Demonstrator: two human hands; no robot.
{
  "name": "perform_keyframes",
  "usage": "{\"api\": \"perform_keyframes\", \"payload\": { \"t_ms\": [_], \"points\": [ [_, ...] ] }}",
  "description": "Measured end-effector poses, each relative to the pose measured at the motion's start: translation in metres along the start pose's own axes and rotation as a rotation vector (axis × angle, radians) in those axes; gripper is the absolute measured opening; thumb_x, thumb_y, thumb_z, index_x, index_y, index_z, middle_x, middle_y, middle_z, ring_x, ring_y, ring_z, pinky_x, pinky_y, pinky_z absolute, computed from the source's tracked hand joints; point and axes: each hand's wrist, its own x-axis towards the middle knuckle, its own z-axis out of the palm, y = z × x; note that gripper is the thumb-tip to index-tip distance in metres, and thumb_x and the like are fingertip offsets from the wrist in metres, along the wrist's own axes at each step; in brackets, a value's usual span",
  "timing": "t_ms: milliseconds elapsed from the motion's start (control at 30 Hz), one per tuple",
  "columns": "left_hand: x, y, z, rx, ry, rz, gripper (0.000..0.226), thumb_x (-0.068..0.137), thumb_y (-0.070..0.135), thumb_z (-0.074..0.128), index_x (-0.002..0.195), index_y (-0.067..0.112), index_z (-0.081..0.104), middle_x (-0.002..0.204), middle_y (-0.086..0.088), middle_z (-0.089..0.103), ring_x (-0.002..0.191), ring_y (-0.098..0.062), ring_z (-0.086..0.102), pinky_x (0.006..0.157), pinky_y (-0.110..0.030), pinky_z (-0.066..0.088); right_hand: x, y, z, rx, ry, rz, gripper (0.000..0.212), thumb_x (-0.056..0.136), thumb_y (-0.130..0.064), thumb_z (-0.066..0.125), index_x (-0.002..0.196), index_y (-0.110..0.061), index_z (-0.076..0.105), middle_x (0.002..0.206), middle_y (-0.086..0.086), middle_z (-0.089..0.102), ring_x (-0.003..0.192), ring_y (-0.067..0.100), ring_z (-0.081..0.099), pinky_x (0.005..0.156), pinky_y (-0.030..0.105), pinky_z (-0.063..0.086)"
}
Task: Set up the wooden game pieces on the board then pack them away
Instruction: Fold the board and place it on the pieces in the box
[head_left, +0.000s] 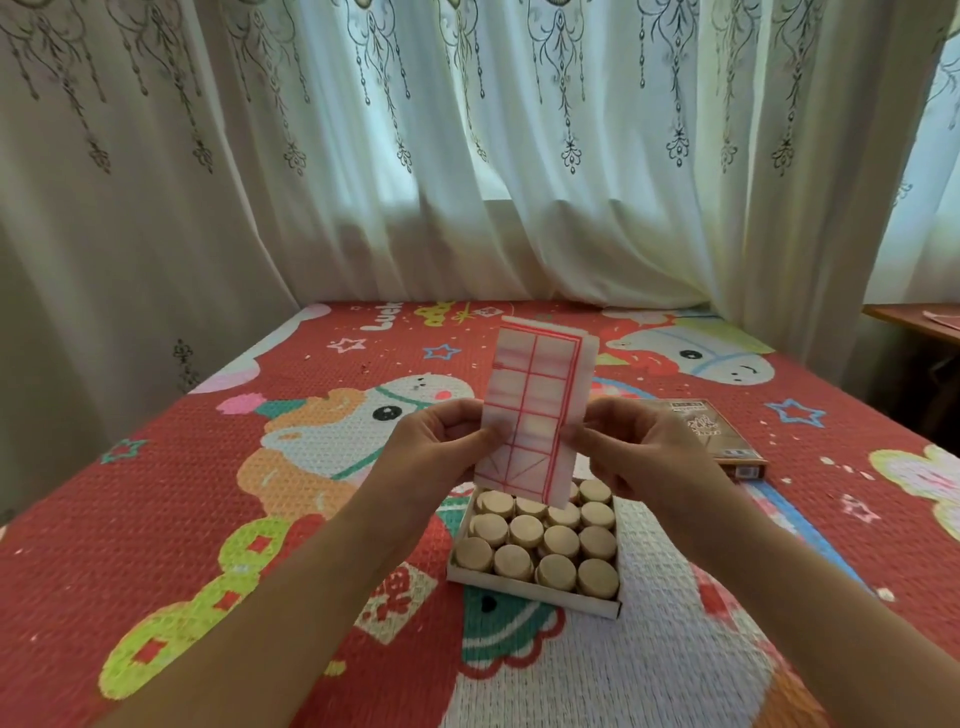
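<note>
folded paper board (530, 410) pinched by left hand (441, 447) and right hand (631, 449), each grip closed on it; wooden pieces (540, 540) not yet set out, all boxed.

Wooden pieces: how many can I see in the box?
13 pieces. All sit in the box: three full rows of four, plus one at the back right. The folded board held above hides the rest of that row, and more may lie underneath.
</note>
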Motion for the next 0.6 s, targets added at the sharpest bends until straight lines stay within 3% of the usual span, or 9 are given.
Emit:
{"api": "perform_keyframes", "payload": {
  "t_ms": [167,267,367,400,500,600],
  "points": [
    [-0.003,-0.001,0.003,0.098,-0.046,0.011,0.027,0.085,0.018,0.07,0.107,0.003,0.069,0.102,-0.016,0.074,0.099,-0.034,0.07,0.09,-0.042,0.057,-0.002,0.0,0.001,-0.001,0.093,-0.097,0.01,0.084,-0.021,0.07,0.088,-0.012,0.071,0.063,-0.002,0.059,0.052,0.009,0.041,0.048,0.017,0.036],
    [-0.005,0.002,0.006,0.229,0.0,0.084,0.026,0.082,0.029,0.071,0.101,0.012,0.074,0.095,-0.013,0.075,0.083,-0.019,0.071,0.076,-0.025,0.057,-0.003,0.0,0.002,-0.186,0.125,-0.182,0.008,0.085,-0.023,0.07,0.087,-0.015,0.071,0.059,-0.006,0.058,0.048,0.007,0.039,0.048,0.017,0.036],
    [0.0,0.0,0.002,0.352,0.085,0.157,0.027,0.078,0.042,0.073,0.096,0.022,0.076,0.094,-0.019,0.068,0.078,-0.03,0.057,0.076,-0.035,0.052,-0.003,0.002,0.002,-0.362,0.179,-0.27,0.007,0.085,-0.029,0.072,0.082,-0.022,0.07,0.057,-0.009,0.058,0.047,0.004,0.042,0.051,0.017,0.038],
    [0.001,0.001,0.001,0.353,0.099,0.184,0.027,0.077,0.04,0.075,0.096,0.021,0.077,0.089,-0.02,0.064,0.071,-0.026,0.052,0.07,-0.032,0.048,-0.002,0.002,0.001,-0.41,0.21,-0.308,0.006,0.084,-0.028,0.072,0.081,-0.023,0.07,0.061,-0.013,0.059,0.047,0.002,0.044,0.052,0.015,0.039],
    [0.003,0.001,-0.001,0.421,0.118,0.326,0.025,0.076,0.033,0.075,0.09,0.012,0.078,0.068,0.003,0.05,0.057,-0.003,0.04,0.056,-0.015,0.036,0.0,0.003,0.002,-0.55,0.257,-0.43,0.006,0.082,-0.025,0.074,0.085,-0.022,0.07,0.083,-0.014,0.059,0.056,0.006,0.051,0.054,0.015,0.042],
    [0.003,-0.002,-0.007,0.563,0.048,0.384,0.006,0.077,0.031,0.076,0.078,0.025,0.074,0.074,0.008,0.053,0.058,-0.003,0.045,0.057,-0.013,0.037,0.001,0.003,-0.005,-0.68,0.138,-0.525,0.013,0.081,-0.022,0.075,0.086,-0.029,0.065,0.091,-0.014,0.058,0.061,0.01,0.056,0.054,0.012,0.044]
  ]
}}
